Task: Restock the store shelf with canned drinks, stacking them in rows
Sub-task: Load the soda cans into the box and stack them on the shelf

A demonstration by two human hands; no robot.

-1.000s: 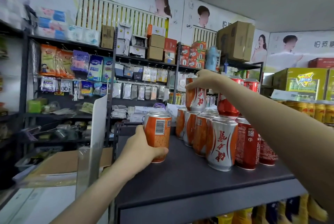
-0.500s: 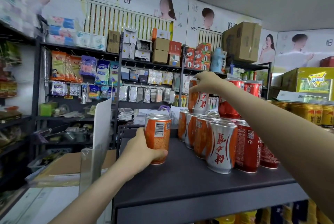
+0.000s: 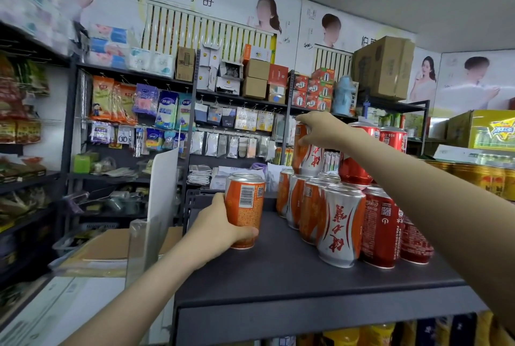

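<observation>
On the dark grey shelf top [image 3: 278, 270], my left hand [image 3: 216, 224] is wrapped around an orange can [image 3: 245, 206] that stands upright, left of the rows. A row of orange-and-silver cans [image 3: 341, 223] runs back from the front, with red cans [image 3: 380, 230] beside it on the right. My right hand [image 3: 320, 129] reaches over them. It grips the top of an upper orange-and-silver can [image 3: 310, 157] that rests on the back cans of the row. More red cans [image 3: 393, 138] are stacked in a second layer behind my right arm.
A white card divider [image 3: 163, 192] and flat cardboard [image 3: 111, 245] stand left of the shelf. Black racks [image 3: 237, 100] of hanging packets and boxes fill the back wall. Yellow cartons [image 3: 490, 128] and gold cans [image 3: 473, 175] are at the right. Bottles [image 3: 348, 334] show below the shelf.
The whole scene sits a little further right in the frame. Both hands stay on their cans, and the upper can remains on top of the row.
</observation>
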